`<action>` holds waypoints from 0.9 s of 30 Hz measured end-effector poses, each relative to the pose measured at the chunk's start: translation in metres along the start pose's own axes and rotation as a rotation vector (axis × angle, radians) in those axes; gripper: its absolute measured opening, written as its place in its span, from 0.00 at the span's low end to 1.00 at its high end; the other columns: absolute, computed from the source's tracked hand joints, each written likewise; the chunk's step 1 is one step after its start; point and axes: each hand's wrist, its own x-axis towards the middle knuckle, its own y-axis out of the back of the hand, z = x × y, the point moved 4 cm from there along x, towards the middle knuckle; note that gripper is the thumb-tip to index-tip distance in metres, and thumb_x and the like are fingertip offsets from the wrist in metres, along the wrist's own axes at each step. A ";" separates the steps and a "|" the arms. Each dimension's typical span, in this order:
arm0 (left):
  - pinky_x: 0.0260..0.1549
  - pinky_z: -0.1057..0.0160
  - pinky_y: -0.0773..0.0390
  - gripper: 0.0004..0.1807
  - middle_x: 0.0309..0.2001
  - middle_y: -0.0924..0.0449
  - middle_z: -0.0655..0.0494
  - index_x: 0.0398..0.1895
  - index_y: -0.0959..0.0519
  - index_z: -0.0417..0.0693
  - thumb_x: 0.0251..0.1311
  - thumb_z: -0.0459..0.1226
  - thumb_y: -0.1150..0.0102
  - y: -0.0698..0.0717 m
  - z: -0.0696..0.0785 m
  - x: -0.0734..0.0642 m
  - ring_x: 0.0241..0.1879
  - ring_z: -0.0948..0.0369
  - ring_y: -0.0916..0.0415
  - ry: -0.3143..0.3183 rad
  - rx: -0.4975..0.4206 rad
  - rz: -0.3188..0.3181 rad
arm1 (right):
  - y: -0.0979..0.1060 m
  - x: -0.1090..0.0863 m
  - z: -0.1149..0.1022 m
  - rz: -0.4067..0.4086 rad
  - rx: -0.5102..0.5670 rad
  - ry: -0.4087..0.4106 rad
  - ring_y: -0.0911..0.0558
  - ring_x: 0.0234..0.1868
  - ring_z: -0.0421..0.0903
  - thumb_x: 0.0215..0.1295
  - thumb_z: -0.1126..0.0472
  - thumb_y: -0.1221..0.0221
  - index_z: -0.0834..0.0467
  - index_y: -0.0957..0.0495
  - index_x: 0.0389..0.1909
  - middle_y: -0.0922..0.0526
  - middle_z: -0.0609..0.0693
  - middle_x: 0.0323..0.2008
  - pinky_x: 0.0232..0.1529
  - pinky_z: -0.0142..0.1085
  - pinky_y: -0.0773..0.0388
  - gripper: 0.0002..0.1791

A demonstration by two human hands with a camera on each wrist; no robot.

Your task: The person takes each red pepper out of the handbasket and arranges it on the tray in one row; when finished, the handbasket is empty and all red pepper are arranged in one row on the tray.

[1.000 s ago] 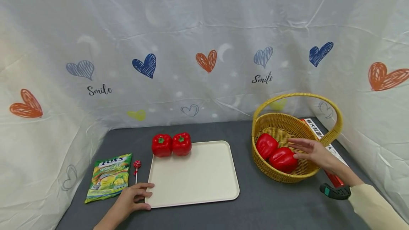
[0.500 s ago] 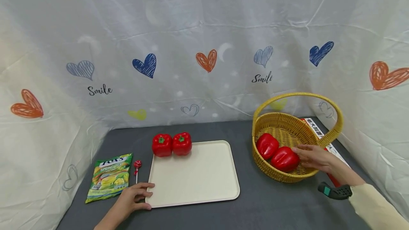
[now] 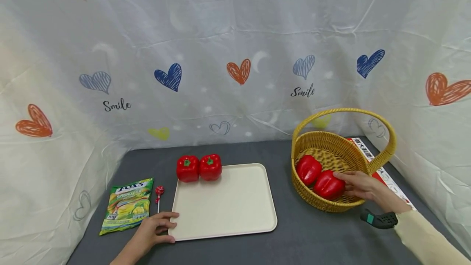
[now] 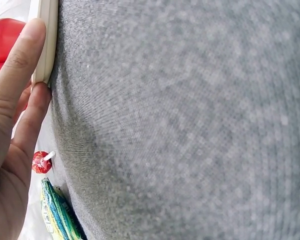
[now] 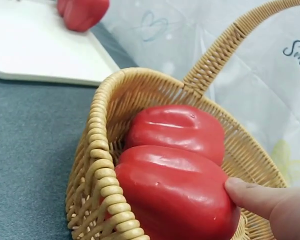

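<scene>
My left hand (image 3: 149, 232) pinches the front left corner of a cream tray (image 3: 228, 203); in the left wrist view the thumb (image 4: 27, 47) lies along the rim. Inside a yellow wicker basket (image 3: 307, 195), two red bell peppers (image 3: 308, 168) lie on their sides, one against the other. My right hand (image 3: 362, 185) reaches into the basket and grips the nearer bell pepper (image 5: 175, 195) at its right end. One digit touches the pepper's skin in the right wrist view; the other fingers are hidden. Two more bell peppers (image 3: 198, 167) stand upright at the tray's back left corner.
Left of the tray lie a red lollipop (image 3: 159, 193) and a green candy bag (image 3: 126, 205). A red and white packet (image 3: 390, 183) lies behind and right of the basket. The basket's tall handle (image 3: 346, 110) arches over its opening. A printed cloth (image 3: 235, 32) encloses the grey table.
My right hand has closed in on the nearer bell pepper from the right, and that pepper has shifted slightly to the right. The left hand has stayed at the tray's corner.
</scene>
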 end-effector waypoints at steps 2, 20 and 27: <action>0.39 0.61 0.18 0.22 0.51 0.22 0.39 0.39 0.15 0.38 0.41 0.43 0.26 0.000 0.001 0.000 0.45 0.62 0.21 0.000 0.002 0.002 | 0.001 0.001 0.000 0.003 -0.006 0.007 0.21 0.39 0.41 0.70 0.52 0.45 0.80 0.70 0.66 0.22 0.47 0.37 0.51 0.45 0.21 0.51; 0.39 0.61 0.18 0.22 0.51 0.22 0.39 0.39 0.15 0.38 0.41 0.42 0.25 -0.001 0.004 0.000 0.44 0.64 0.21 0.023 -0.003 -0.005 | 0.012 0.014 -0.021 0.134 -0.343 0.197 0.27 0.58 0.58 0.65 0.54 0.39 0.72 0.54 0.70 0.43 0.75 0.66 0.55 0.46 0.24 0.45; 0.39 0.61 0.18 0.22 0.52 0.23 0.38 0.39 0.15 0.37 0.41 0.42 0.26 0.000 0.003 0.000 0.43 0.64 0.21 0.025 -0.020 -0.012 | 0.012 0.014 -0.021 0.120 -0.418 0.215 0.39 0.64 0.68 0.65 0.52 0.38 0.75 0.48 0.69 0.45 0.75 0.67 0.62 0.58 0.35 0.44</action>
